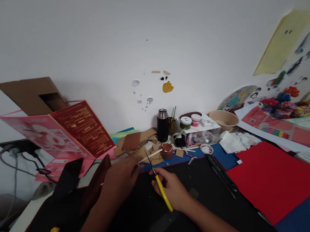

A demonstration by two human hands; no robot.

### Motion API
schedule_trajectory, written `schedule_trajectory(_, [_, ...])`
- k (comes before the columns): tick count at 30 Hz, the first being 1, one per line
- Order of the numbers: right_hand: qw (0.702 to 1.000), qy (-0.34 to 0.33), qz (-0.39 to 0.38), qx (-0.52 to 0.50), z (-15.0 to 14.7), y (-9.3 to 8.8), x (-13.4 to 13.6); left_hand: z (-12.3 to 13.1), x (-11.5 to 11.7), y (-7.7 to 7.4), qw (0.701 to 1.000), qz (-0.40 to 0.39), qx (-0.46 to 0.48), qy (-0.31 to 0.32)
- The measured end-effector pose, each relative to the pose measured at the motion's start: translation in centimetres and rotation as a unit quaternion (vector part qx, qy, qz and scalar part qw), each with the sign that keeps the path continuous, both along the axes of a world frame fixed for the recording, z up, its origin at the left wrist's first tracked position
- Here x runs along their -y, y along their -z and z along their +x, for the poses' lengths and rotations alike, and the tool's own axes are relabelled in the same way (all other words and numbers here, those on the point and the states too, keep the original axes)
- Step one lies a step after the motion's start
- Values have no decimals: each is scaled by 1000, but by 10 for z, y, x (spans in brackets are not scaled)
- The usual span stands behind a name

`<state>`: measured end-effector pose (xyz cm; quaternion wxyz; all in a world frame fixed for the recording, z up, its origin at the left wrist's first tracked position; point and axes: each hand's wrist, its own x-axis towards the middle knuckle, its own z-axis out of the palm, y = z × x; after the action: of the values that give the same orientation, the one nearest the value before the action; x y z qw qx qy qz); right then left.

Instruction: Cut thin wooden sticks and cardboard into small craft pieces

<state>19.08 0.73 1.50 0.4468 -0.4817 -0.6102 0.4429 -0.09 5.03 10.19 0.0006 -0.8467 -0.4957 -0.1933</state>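
Scissors (160, 187) in closed right fingers (164, 174); pale stick (156, 154) apparently pinched in left fingers (134, 160). Square blades (153, 167) and firm support should favour clean cutting.

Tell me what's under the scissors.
The scissors are in the right hand, above the black mat. What lies directly beneath that hand is covered.

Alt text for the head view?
Right hand holds yellow-handled scissors up to a thin stick in the left hand, over a black mat. Behind: black bottle, cardboard scraps; red sheet at right.
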Motion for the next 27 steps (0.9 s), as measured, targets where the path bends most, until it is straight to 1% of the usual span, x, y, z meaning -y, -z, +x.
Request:
schedule_trajectory(3, [999, 1, 6, 32, 0, -3, 2, 2, 1, -1, 1000, -16, -4, 10])
schedule_trajectory(10, [998, -20, 8, 62, 4, -9, 5, 0, 0, 3, 999, -37, -11, -5])
schedule_trajectory(14, [998, -31, -1, 59, 5, -13, 6, -3, 0, 2, 998, -60, -20, -12])
schedule_trajectory(17, [998, -39, -2, 59, 6, -14, 7, -6, -1, 3, 998, -57, -3, 5])
schedule_trajectory(20, [997, -40, -2, 65, 7, -14, 7, -9, -3, 4, 998, -50, 22, 24])
schedule_trajectory(24, [997, -40, -3, 69, 8, -11, 7, -12, -6, 5, 995, -79, 49, 26])
schedule_trajectory(27, [997, -42, -5, 63, 8, -9, 7, -12, -6, 4, 995, -89, 48, 22])
